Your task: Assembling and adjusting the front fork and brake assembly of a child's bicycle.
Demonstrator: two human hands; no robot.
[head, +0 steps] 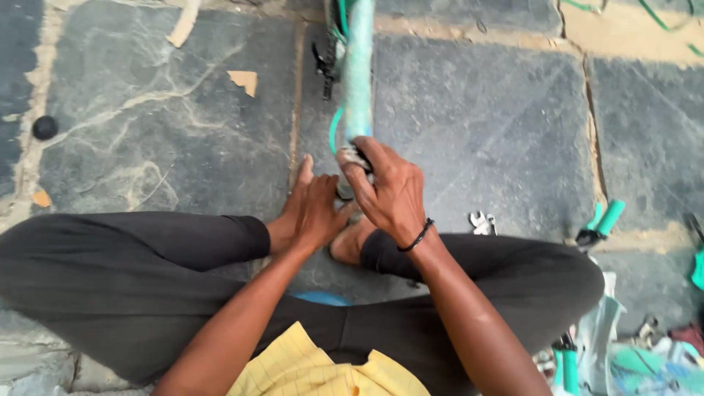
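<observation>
Head view looks straight down on a person sitting cross-legged in dark trousers on a grey stone floor. Both forearms reach forward from the near edge and meet in the middle of the scene, just past the crossed ankles.

The right hand is bent at the wrist, back of the hand up, fingers curled and clenched around the near end of a long teal tube wrapped in clear film. The thumb lies across the top of the small grey metal fitting at that end. A black band circles this wrist.

The left hand lies just left of the right one, palm down, fingers held together and pointing toward the far side. Its thumb side presses against the tube's end beneath the right hand; whether it grips anything cannot be told, since the right hand covers that spot.

The tube runs from the hands straight away to the far edge of the scene, with a thin green cable and a black part along its left side.

To the right on the floor lie a small silver wrench and a teal handlebar grip with a black clamp. A small black round thing lies far off to the left. A yellow checked cloth shows at the near edge.
</observation>
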